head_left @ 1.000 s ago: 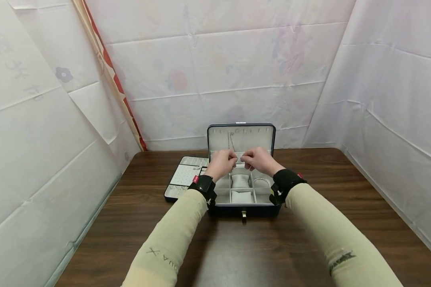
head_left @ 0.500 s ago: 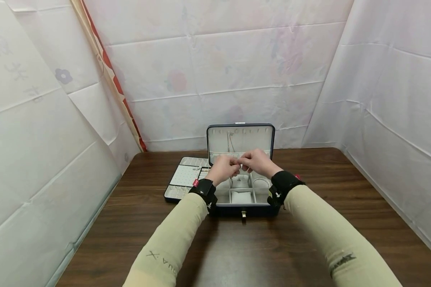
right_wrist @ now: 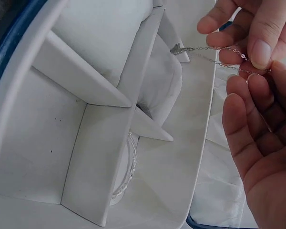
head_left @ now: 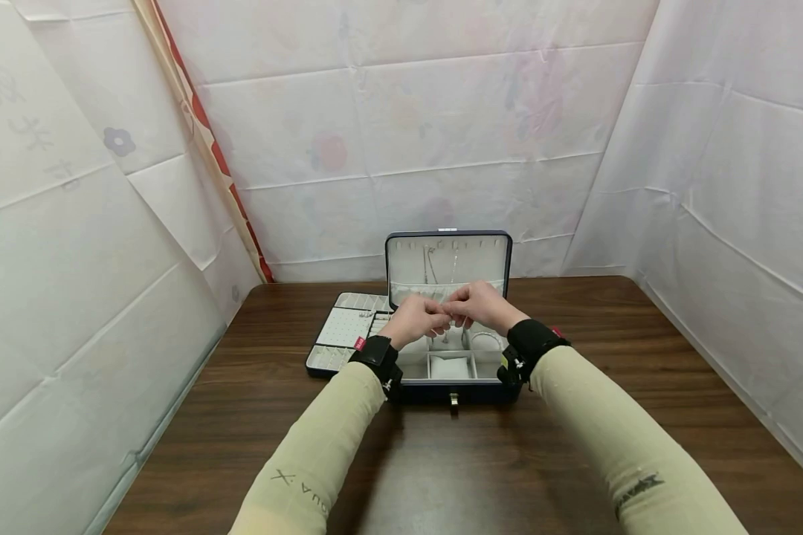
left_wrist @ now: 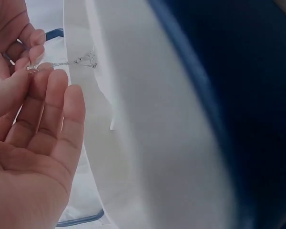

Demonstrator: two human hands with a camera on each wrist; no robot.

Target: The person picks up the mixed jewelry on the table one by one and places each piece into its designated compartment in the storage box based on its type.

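Note:
A fine silver necklace hangs from both hands, its two strands running to a small silver pendant. My left hand pinches one chain end between thumb and index finger. The right hand pinches the other end, fingertips against the left ones; its remaining fingers extend loosely in the right wrist view. Both hands are over the open jewelry box, in front of its raised lid. In the left wrist view the pendant shows near the pale box lining. Any clasp is too small to make out.
White pillows sit in the middle compartments, and a silver bracelet lies in a right one. Necklaces hang inside the lid. A white earring tray with a dark rim rests left of the box on the wooden table.
The hands were slightly apart one second ago. They have come together until their fingertips meet, and have dropped slightly. The box has stayed put.

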